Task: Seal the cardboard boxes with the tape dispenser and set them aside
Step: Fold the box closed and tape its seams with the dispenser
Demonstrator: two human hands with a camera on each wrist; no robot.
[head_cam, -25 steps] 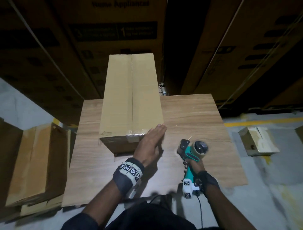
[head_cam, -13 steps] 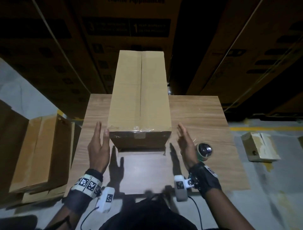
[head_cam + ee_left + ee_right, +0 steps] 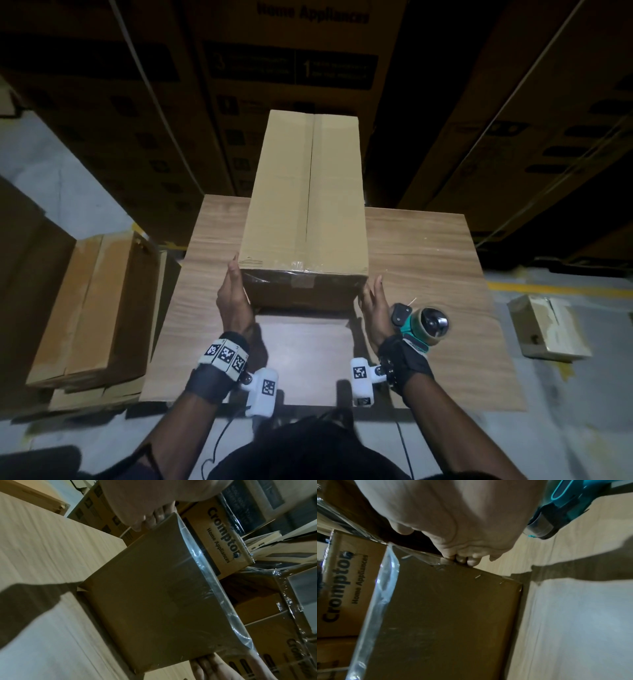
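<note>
A long cardboard box [image 3: 308,205] lies lengthwise on the wooden table [image 3: 428,257]. Clear tape runs along its top seam and wraps over the near end [image 3: 197,563]. My left hand [image 3: 234,291] presses flat against the box's near left side, fingers straight. On the near right side my right hand [image 3: 373,301] presses the same way. The wrist views show the fingers of each hand, left [image 3: 150,517] and right [image 3: 462,558], lying at the box's end edges. The teal tape dispenser [image 3: 421,325] rests on the table just right of my right hand, held by neither.
A stack of cardboard boxes [image 3: 96,308] stands on the floor left of the table. A small box [image 3: 548,329] lies on the floor to the right near a yellow line [image 3: 548,287]. Tall printed cartons [image 3: 291,68] wall off the far side.
My right hand set the tape dispenser down on the table. Both hands then moved to the box's near end and now press against its two sides.
</note>
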